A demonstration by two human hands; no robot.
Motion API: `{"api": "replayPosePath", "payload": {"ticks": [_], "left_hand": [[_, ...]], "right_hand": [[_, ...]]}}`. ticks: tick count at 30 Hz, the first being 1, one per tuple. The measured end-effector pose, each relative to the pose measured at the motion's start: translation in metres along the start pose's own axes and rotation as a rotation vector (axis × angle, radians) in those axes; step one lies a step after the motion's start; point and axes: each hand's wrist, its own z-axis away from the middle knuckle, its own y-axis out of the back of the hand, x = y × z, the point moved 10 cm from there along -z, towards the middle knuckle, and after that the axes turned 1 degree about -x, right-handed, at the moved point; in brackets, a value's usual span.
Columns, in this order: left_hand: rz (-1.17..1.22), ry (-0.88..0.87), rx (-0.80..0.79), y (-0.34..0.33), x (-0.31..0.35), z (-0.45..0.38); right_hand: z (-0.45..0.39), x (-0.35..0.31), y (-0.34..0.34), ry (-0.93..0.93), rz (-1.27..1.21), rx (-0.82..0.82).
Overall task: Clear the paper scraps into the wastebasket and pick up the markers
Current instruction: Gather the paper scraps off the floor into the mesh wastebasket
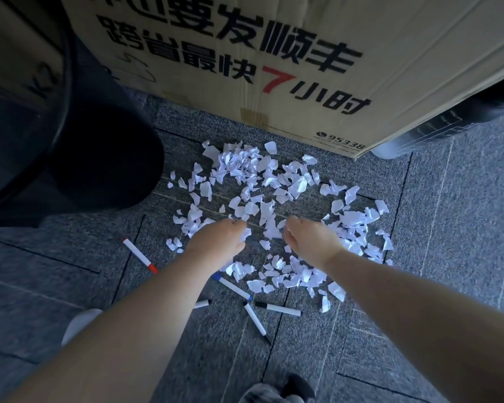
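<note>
White torn paper scraps (274, 205) lie scattered over the grey carpet-tile floor (448, 228), spreading from the foot of a large cardboard box (274, 68) printed with black characters and a red 7, toward the person. A black wastebasket (70, 141) stands on the floor at the left of the scrap pile, beside the box.

Both bare arms reach down into the near half of the pile. The left hand (216, 241) lies palm down on the scraps, its fingers bent forward onto the paper; whether they hold any pieces cannot be told. The right hand (309, 239) has its fingers curled inward over scraps, seemingly gathering some in its grip, with a few white pieces between the two hands.

Markers lie on the floor nearer the person: a red-capped marker (140, 255) left of the pile, apart from the scraps; a blue-capped marker (232, 286) at the pile's near edge, partly under the left forearm; and two black-capped markers (277, 308) (255, 318) just beyond it, their ends close together. Another marker's end (202, 303) shows beside the left forearm. A white shoe (82, 324) shows at the lower left.
</note>
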Motion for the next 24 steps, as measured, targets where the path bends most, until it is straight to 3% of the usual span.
{"api": "replayPosePath", "payload": {"ticks": [12, 19, 24], "left_hand": [[0.045, 0.027, 0.121, 0.139, 0.015, 0.049], [0.015, 0.090, 0.339, 0.254, 0.008, 0.120], [0.015, 0.178, 0.475, 0.306, -0.040, 0.178]], "right_hand": [[-0.002, -0.043, 0.135, -0.089, -0.047, 0.070], [0.005, -0.118, 0.233, 0.006, -0.072, 0.237], [-0.007, -0.193, 0.292, 0.144, -0.130, 0.380]]}}
